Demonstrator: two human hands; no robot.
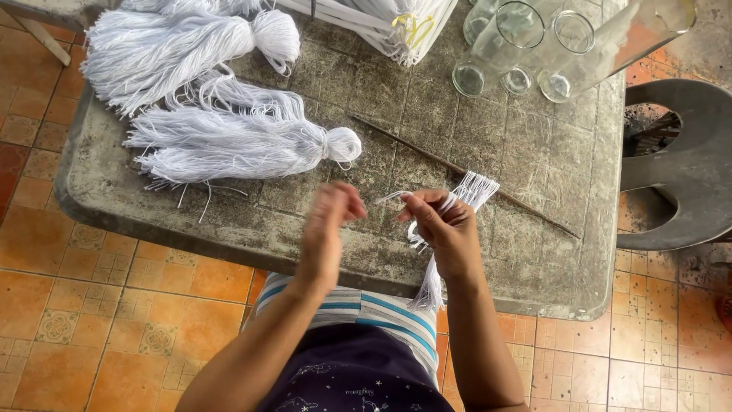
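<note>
My right hand (444, 226) is closed around a small bundle of white threads (474, 188); the looped end fans out above my fist and the loose tail hangs down past my wrist. My left hand (326, 229) hovers just to the left, blurred, fingers together near a thread end that sticks out from the right hand. Whether it pinches that end I cannot tell. Both hands are above the near edge of a worn grey table (534, 252).
Two finished white thread tassels (236, 141) (175, 46) lie at the table's back left. A thin dark stick (457, 169) lies diagonally. Several clear glass jars (518, 46) stand at the back right, a dark plastic chair (679, 168) beside the table.
</note>
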